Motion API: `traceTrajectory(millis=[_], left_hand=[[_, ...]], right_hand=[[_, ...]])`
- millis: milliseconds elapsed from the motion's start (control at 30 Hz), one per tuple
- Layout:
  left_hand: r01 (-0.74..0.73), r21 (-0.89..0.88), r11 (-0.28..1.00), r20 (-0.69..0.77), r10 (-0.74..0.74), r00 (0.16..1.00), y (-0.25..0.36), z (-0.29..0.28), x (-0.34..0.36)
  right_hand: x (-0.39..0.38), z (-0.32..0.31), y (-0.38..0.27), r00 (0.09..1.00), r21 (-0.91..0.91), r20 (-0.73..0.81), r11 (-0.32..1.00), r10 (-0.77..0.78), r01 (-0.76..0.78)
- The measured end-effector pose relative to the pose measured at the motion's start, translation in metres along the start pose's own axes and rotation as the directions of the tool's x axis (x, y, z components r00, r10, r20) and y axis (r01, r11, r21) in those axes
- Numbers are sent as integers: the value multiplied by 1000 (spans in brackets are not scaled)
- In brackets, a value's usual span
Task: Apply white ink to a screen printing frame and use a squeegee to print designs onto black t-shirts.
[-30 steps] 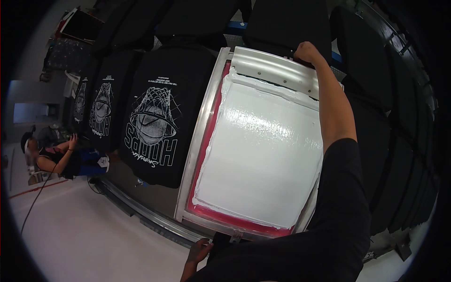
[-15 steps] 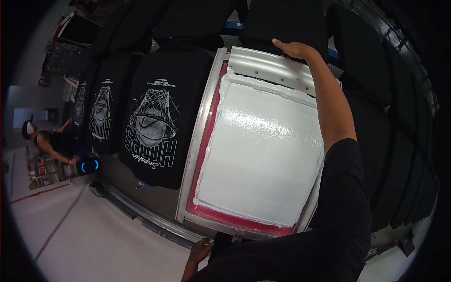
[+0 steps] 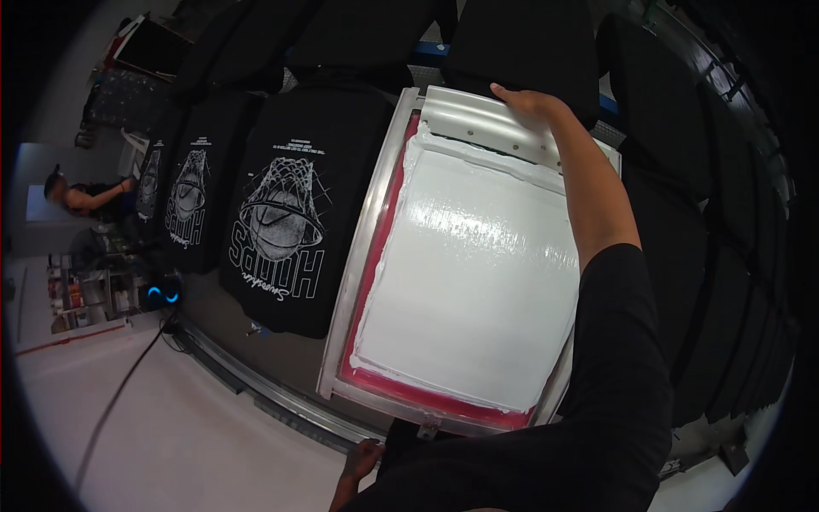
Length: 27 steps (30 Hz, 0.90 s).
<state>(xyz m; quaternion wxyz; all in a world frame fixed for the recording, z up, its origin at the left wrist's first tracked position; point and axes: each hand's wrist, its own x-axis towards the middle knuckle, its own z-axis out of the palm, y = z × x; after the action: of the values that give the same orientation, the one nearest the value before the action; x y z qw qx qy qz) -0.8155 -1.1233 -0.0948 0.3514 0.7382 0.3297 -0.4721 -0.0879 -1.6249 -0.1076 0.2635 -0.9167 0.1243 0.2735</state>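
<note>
A screen-printing frame [image 3: 334,346] of bare metal lies in front of me, its pink-red mesh [image 3: 375,260] mostly coated with white ink [image 3: 465,290]. Across its far end sits a wide metal squeegee [image 3: 448,108]. My right hand [image 3: 537,104] is closed over the squeegee's far edge, thumb outstretched and the other fingers partly hidden; its forearm crosses above the frame's right side. Low down by the near rail, my left hand [image 3: 364,458] is curled beside dark cloth below the frame; what its fingers hold is hidden in shadow.
Left of the frame, a black T-shirt [image 3: 341,145] bears a white basketball-hoop print. More printed shirts stand beyond it, and plain black ones [image 3: 648,119] fill the right. A metal rail [image 3: 256,397] runs along the near edge. At far left, another person [image 3: 90,200] works.
My right hand stays at the squeegee, thumb shifted slightly left and down. The view shifts a little. At far left the other person's arms have moved up toward the shirts.
</note>
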Motion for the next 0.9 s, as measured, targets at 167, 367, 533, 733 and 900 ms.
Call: traceTrajectory(millis=[167, 367, 533, 733, 900], left_hand=[[-19, -61, 998, 11, 20, 1000, -23, 10, 7], [-52, -52, 997, -19, 51, 999, -65, 24, 39], [-166, 5, 986, -19, 166, 986, -56, 15, 51], [-299, 78, 951, -131, 307, 943, -128, -6, 114], [-570, -220, 792, -245, 521, 818, -187, -28, 182]], right_hand=[[-22, -35, 17, 982, 9, -122, 990, -142, 144], [-102, -54, 108, 915, 111, -369, 970, -164, 218], [-220, -10, 221, 815, 199, -528, 899, -237, 390], [-400, 114, 292, 823, 490, -555, 847, 120, 206], [-521, 194, 345, 774, 472, -581, 879, 250, 70]])
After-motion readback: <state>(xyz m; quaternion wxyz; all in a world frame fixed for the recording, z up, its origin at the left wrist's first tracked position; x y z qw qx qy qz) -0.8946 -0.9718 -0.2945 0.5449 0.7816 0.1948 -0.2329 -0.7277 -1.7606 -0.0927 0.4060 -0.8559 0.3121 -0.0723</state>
